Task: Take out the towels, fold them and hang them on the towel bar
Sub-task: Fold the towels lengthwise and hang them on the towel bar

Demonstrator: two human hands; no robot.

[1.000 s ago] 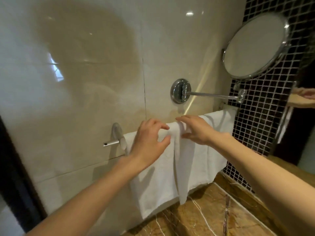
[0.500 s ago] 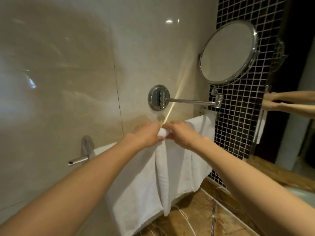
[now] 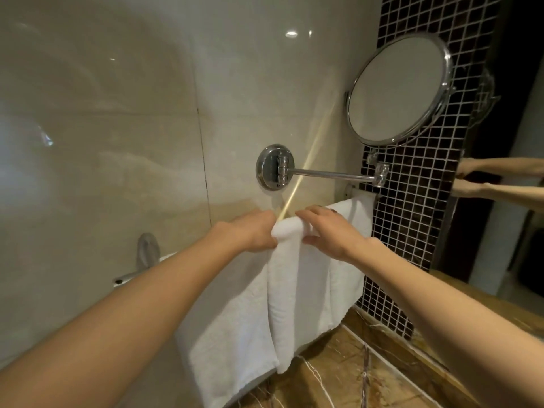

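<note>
3 white towels hang on the towel bar (image 3: 126, 278); the bar's bare L end pokes out past its bracket. Middle towel (image 3: 284, 295), folded narrow, drapes over the bar's mid part, touching the wider left towel (image 3: 226, 334). Right towel (image 3: 351, 219) is at the bar's R end. Left hand (image 3: 250, 231) curls round the middle towel's top fold at the bar. Right hand (image 3: 329, 234) pinches the same fold, thumb under, fingers on top. Round mirror (image 3: 397, 89) is above the bar's R end, marble counter (image 3: 338, 381) below the bar.
</note>
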